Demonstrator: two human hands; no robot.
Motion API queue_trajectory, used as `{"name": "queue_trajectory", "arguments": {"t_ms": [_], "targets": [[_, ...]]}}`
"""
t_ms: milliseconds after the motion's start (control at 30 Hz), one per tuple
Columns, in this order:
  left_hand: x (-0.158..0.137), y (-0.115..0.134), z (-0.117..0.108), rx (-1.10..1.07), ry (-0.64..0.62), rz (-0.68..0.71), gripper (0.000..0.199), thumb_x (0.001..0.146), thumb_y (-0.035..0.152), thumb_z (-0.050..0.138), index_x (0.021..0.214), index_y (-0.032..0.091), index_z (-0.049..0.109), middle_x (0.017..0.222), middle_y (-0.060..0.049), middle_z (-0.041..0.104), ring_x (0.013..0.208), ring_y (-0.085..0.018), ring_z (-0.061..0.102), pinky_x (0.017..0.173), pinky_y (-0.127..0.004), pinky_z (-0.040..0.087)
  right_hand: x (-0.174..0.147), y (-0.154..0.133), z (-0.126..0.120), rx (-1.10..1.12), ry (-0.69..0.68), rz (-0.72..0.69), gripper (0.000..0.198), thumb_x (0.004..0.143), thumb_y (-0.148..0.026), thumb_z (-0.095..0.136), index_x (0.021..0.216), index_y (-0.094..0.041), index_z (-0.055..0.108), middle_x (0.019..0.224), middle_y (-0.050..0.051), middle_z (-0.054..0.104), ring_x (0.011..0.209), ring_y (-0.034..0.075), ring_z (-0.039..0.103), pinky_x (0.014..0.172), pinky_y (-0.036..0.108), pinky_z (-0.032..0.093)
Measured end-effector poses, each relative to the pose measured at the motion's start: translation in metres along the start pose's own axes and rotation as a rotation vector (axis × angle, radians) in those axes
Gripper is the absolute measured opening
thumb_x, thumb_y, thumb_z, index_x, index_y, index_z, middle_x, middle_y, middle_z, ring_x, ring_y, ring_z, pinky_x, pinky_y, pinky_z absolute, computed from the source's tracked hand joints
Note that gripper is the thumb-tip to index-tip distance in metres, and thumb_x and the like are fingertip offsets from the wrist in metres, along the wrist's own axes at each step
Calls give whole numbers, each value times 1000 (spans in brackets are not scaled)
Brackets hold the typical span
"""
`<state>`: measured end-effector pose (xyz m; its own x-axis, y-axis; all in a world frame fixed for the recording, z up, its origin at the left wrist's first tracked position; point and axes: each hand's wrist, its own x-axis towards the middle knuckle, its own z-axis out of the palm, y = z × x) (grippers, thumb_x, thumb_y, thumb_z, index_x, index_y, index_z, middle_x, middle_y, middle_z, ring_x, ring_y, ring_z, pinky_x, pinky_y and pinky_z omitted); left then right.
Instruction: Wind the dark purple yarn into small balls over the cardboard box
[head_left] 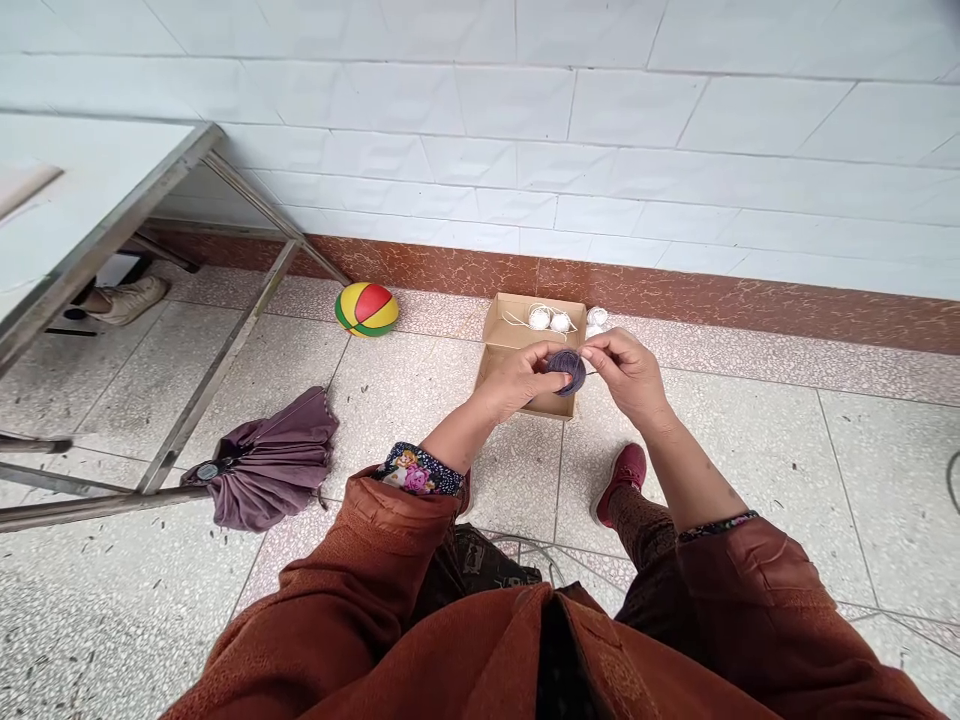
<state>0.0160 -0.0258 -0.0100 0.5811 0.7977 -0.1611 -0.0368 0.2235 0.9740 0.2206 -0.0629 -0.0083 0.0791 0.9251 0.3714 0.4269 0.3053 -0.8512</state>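
A dark purple ball of yarn [568,371] is in my left hand [519,378], whose fingers and thumb close around its left side. My right hand [624,372] is just right of the ball, thumb and forefinger pinched on the yarn's strand. A short dark piece of strand shows between the ball and the right fingers. Below and behind the hands stands an open cardboard box [499,322] on the floor. Two white yarn balls [540,318] with loose ends lie in its far part. More white balls [597,318] sit just beyond its right side, partly hidden by my right hand.
A red, yellow and green ball [367,309] rests near the wall. At left, a metal-framed table [112,200] has a folded purple umbrella [277,460] by its lower bar. Another person's shoe [131,300] shows under the table. The tiled wall [525,110] runs across the back.
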Motion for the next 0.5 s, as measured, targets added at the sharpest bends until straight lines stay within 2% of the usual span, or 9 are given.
{"name": "queue_trajectory", "arguments": {"t_ms": [100,200,367,500], "targets": [[-2,2,4,-228,-86,17,54,73,31,95,121,24,73,105,-3,75,96,-15,68,90,-31,54,0,9,4,-22,43,84,32,101,-53,70,84,-26,72,80,2,68,74,19,59,73,35,49],[-3,7,4,-371,-106,-7,53,71,35,98,117,23,74,110,-4,74,96,-15,68,83,-27,55,-2,15,10,-13,16,148,31,101,-49,66,82,-25,69,79,1,66,72,19,56,70,33,47],[0,12,-1,-494,48,-10,49,74,37,96,116,22,74,121,-6,74,101,-17,70,80,-26,58,-7,16,20,-59,-27,116,27,102,-45,62,86,-25,67,80,2,66,73,19,56,71,33,47],[4,9,-3,-545,128,2,41,75,32,94,108,20,72,116,-6,75,99,-16,71,82,-27,58,-13,13,27,-122,-87,51,24,104,-44,61,89,-26,68,83,4,69,77,21,61,72,34,50]]}}
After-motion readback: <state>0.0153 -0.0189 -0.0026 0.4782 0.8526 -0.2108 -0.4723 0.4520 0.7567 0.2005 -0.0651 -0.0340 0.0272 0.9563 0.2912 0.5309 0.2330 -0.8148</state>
